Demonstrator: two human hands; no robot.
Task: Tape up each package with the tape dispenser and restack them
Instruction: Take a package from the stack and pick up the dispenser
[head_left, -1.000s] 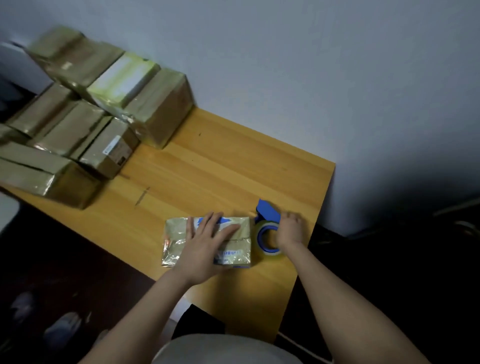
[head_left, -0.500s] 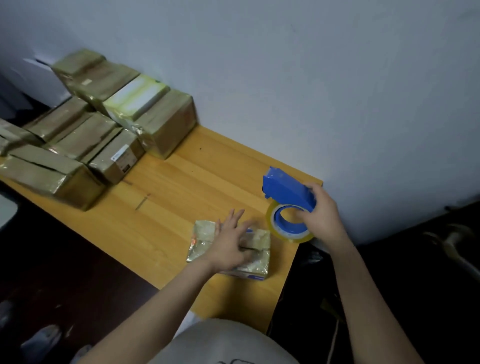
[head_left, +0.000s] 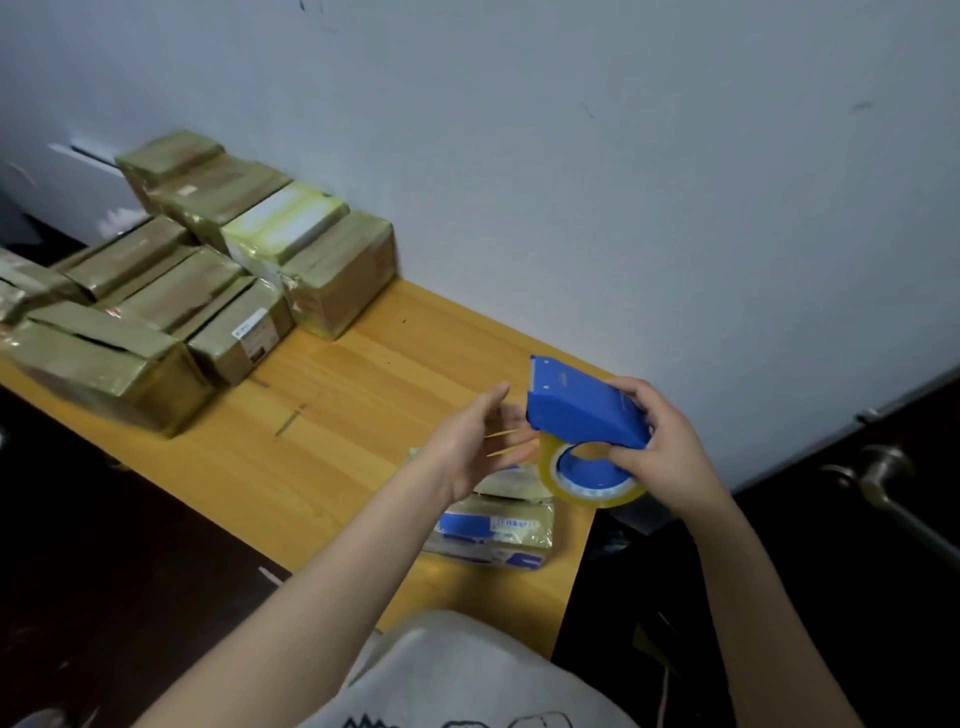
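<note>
Above bench (head_left: 363, 415) edge, we see right hand (head_left: 660, 447) with fingers (head_left: 631, 389) clamped round tape dispenser (head_left: 582, 415) — raised, we judge, so left hand (head_left: 478, 447), fingers apart and empty, can catch tape end. Package (head_left: 498, 525) lies beneath on bench — ready for taping.

Tape dispenser (head_left: 582, 415): blue, clear-yellow roll, gripped in my right hand (head_left: 662, 449), centre right.
Package (head_left: 498, 525): flat, blue-labelled, lying below it.
Stacked packages (head_left: 208, 291): brown, taped, upper left.
</note>
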